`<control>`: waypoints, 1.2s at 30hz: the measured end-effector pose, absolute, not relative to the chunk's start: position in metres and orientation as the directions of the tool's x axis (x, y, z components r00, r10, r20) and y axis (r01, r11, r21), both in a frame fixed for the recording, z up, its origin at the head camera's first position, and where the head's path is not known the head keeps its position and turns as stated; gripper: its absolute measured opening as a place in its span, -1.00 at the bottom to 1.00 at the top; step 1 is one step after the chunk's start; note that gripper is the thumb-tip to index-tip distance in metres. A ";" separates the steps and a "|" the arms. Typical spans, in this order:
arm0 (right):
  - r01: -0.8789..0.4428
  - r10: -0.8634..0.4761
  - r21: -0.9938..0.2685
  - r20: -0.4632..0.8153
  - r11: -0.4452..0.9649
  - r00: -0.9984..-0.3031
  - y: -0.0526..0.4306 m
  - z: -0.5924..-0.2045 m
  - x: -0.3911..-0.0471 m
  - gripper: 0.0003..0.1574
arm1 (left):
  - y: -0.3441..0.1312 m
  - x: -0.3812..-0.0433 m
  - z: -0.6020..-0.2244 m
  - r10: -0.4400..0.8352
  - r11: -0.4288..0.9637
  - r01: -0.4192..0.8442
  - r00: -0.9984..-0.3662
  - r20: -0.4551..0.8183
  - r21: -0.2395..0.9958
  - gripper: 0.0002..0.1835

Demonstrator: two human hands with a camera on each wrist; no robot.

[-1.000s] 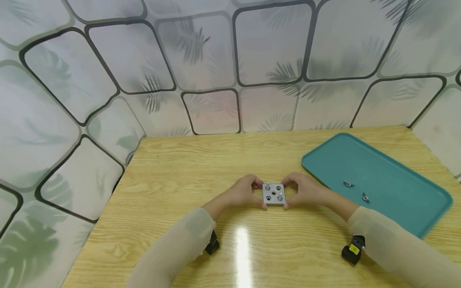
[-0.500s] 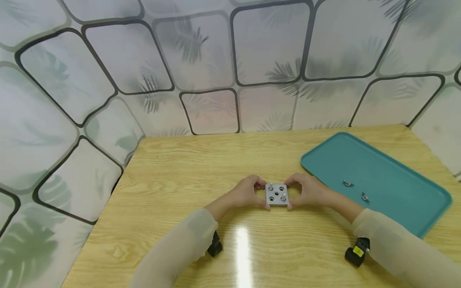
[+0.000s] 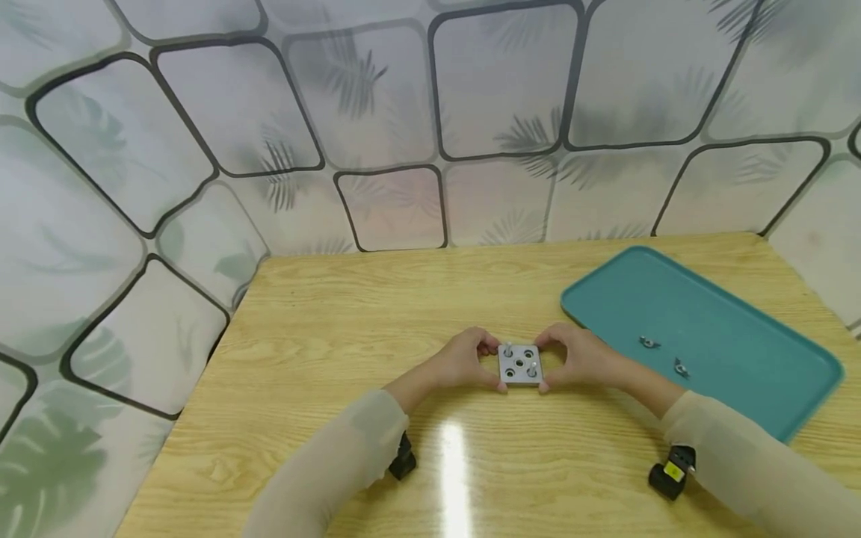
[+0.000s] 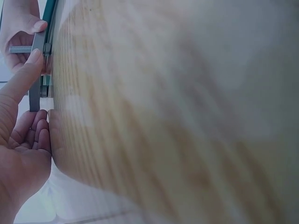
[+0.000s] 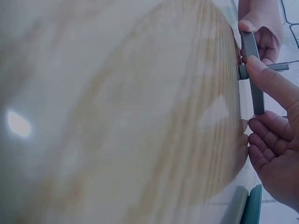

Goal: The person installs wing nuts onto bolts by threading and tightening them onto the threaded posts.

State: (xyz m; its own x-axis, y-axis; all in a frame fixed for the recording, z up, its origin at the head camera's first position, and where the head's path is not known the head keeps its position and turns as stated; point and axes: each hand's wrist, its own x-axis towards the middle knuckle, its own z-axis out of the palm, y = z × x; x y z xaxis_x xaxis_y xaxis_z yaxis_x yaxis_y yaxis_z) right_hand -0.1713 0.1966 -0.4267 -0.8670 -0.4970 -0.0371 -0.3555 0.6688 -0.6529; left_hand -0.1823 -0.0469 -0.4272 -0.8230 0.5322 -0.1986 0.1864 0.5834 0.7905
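Note:
A small square grey metal plate (image 3: 520, 373) with several round holes lies flat at the middle of the table. Two bolts stand up through diagonal holes, a far left bolt (image 3: 508, 350) and a near right bolt (image 3: 532, 370). My left hand (image 3: 463, 362) pinches the plate's left side, thumb at the near corner and fingers at the far one. On the opposite side my right hand (image 3: 580, 360) grips it the same way. Seen edge-on in the right wrist view, the plate (image 5: 257, 95) has a hex bolt head (image 5: 243, 72) under it, just above the tabletop.
A teal tray (image 3: 729, 317) lies angled on the right of the wooden table (image 3: 350, 314). Two wing nuts sit in it, one wing nut (image 3: 649, 342) farther back than the other wing nut (image 3: 681, 368). A patterned fabric wall (image 3: 397, 209) rises behind the table.
Both hands have shifted slightly to the right together with the plate and its bolts, keeping the same grip. The tray and wing nuts stay where they were.

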 end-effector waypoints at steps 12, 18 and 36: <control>-0.372 -0.501 -0.648 -0.017 0.665 -0.865 0.196 -0.429 -0.170 -0.20 | -0.048 -0.183 -0.429 0.534 0.589 0.193 -0.822 -0.198 0.784 -0.28; -0.399 -0.518 -0.635 -0.002 0.661 -0.855 0.196 -0.426 -0.169 -0.21 | -0.047 -0.184 -0.430 0.531 0.593 0.205 -0.827 -0.187 0.778 -0.28; -0.454 -0.594 -0.603 -0.043 0.656 -0.803 0.206 -0.416 -0.166 -0.23 | -0.044 -0.183 -0.430 0.524 0.607 0.201 -0.829 -0.197 0.768 -0.26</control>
State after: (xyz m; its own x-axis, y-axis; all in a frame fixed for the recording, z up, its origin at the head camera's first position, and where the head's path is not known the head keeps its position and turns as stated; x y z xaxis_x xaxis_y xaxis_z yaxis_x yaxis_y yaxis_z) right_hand -0.1663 0.2064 -0.4159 -0.8031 -0.5943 -0.0426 -0.4538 0.6563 -0.6028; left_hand -0.1835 -0.0442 -0.4304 -0.8286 0.5240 -0.1971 0.2014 0.6075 0.7684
